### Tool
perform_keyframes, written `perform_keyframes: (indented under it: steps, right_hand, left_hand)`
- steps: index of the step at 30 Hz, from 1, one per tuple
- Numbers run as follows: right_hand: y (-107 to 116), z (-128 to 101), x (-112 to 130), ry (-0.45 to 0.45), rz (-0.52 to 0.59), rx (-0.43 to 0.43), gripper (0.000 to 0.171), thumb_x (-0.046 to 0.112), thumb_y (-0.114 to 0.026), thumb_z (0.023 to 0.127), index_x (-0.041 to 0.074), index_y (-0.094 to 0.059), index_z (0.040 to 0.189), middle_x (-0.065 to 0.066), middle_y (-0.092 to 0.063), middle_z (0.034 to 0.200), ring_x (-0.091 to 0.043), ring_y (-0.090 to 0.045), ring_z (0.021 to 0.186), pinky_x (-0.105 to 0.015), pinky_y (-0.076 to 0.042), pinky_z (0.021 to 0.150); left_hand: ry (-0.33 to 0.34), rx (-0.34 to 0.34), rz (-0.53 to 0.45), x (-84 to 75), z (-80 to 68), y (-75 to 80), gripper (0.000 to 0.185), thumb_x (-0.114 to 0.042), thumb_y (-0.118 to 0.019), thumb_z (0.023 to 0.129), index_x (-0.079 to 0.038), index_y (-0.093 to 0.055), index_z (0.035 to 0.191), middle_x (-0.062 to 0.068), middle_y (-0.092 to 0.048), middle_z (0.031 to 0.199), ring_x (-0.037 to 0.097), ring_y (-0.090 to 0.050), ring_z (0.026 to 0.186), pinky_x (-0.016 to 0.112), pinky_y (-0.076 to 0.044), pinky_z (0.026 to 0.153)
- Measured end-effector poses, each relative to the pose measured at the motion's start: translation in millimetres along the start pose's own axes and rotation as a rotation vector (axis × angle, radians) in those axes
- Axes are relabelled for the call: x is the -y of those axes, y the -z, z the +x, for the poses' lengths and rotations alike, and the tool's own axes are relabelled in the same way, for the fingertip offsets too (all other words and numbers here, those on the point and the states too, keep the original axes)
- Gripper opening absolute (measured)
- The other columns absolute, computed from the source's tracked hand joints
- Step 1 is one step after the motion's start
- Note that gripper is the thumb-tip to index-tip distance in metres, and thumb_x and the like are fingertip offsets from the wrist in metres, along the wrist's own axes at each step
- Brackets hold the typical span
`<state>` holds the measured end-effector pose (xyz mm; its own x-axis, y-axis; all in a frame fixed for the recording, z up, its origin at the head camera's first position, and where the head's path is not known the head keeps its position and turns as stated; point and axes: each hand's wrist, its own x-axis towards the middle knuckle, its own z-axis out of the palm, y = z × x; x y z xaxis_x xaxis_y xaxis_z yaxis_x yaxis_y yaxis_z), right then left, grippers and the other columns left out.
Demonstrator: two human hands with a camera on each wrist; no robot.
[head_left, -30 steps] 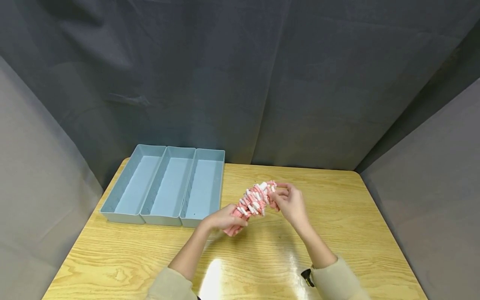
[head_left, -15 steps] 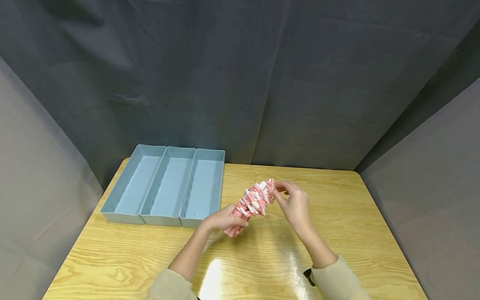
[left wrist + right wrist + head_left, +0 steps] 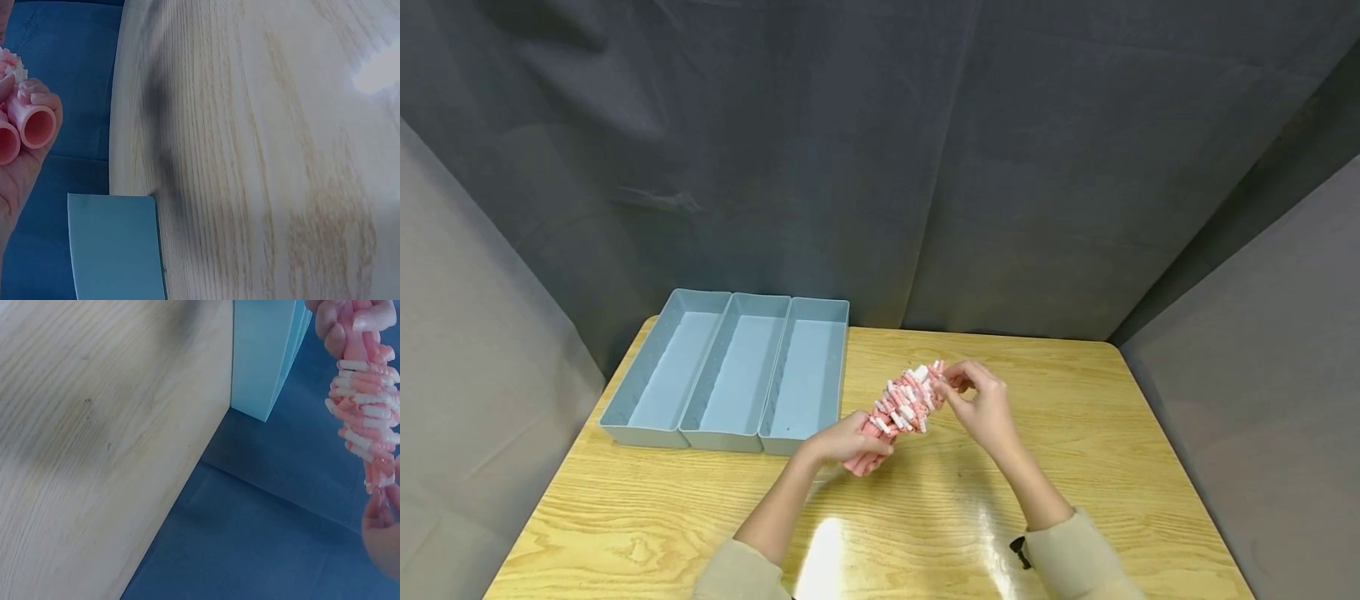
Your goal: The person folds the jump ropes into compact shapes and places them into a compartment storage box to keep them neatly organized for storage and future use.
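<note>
A long pink bundle with many white tips [image 3: 904, 405] hangs above the wooden table [image 3: 1075, 450], just right of the trays. My left hand [image 3: 848, 442] grips its near lower end, where two pink tube ends [image 3: 28, 128] show in the left wrist view. At the far upper end, my right hand [image 3: 976, 402] pinches the bundle with its fingertips. In the right wrist view the bundle [image 3: 365, 425] runs down the right edge with fingers at both ends.
Three light blue trays [image 3: 737, 367] stand side by side at the table's back left, all bare inside. Dark grey cloth walls the table on three sides. Bare wood lies to the right and toward me.
The right hand's fingers have shifted slightly at the bundle's far end, and the bundle has moved a little to the left. The left hand keeps its grip.
</note>
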<state>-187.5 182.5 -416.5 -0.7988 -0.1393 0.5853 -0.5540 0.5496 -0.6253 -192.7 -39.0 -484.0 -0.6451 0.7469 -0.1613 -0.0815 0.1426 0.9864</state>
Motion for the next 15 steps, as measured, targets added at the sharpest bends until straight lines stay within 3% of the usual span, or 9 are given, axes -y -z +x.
perform_keyframes:
  steps: [2,5,8,12,15]
  right_hand:
    - [3,1,0,-0.140,0.102,0.035,0.011,0.010,-0.067,0.082,0.000,-0.065,0.085,-0.010,-0.064,0.077,-0.012,-0.055,0.064,-0.022,-0.047,0.054]
    - [8,5,1,-0.401,0.253,0.101,0.027,0.021,-0.061,0.088,-0.003,-0.063,0.101,-0.015,-0.064,0.090,-0.008,-0.057,0.070,-0.019,-0.049,0.060]
    - [13,10,1,-0.586,0.334,0.186,0.044,0.030,-0.058,0.089,-0.003,-0.055,0.118,-0.013,-0.062,0.101,-0.007,-0.057,0.078,-0.023,-0.050,0.073]
    - [17,15,-3,-0.676,0.438,0.300,0.050,0.030,-0.056,0.091,-0.007,-0.050,0.123,-0.004,-0.062,0.096,-0.008,-0.055,0.078,-0.033,-0.047,0.083]
    - [20,18,-8,-0.701,0.554,0.365,0.042,0.024,-0.055,0.091,-0.008,-0.054,0.117,0.002,-0.062,0.090,-0.007,-0.056,0.078,-0.033,-0.047,0.083]
  left_hand:
    - [0.002,0.001,0.009,-0.2,-0.6,0.0,0.021,-0.005,-0.055,0.085,0.015,-0.053,0.083,0.028,-0.052,0.061,0.013,-0.049,0.039,0.022,-0.043,0.039]
    - [-0.003,0.001,0.021,-1.2,-0.6,-0.5,0.015,-0.005,-0.055,0.085,0.008,-0.055,0.078,0.034,-0.051,0.064,0.014,-0.048,0.038,0.022,-0.043,0.038]
    - [-0.003,0.002,0.033,-2.6,-0.2,-0.9,0.014,-0.006,-0.055,0.085,0.005,-0.056,0.077,0.024,-0.053,0.059,0.013,-0.048,0.038,0.022,-0.042,0.038]
    - [-0.002,0.004,0.041,-4.6,-0.2,-1.6,0.017,-0.008,-0.056,0.085,0.009,-0.055,0.079,0.011,-0.054,0.056,0.013,-0.048,0.039,0.022,-0.043,0.038]
    - [-0.001,0.010,0.041,-5.2,-0.4,-1.9,0.017,-0.008,-0.056,0.085,0.008,-0.055,0.080,0.021,-0.054,0.059,0.013,-0.048,0.039,0.022,-0.043,0.039]
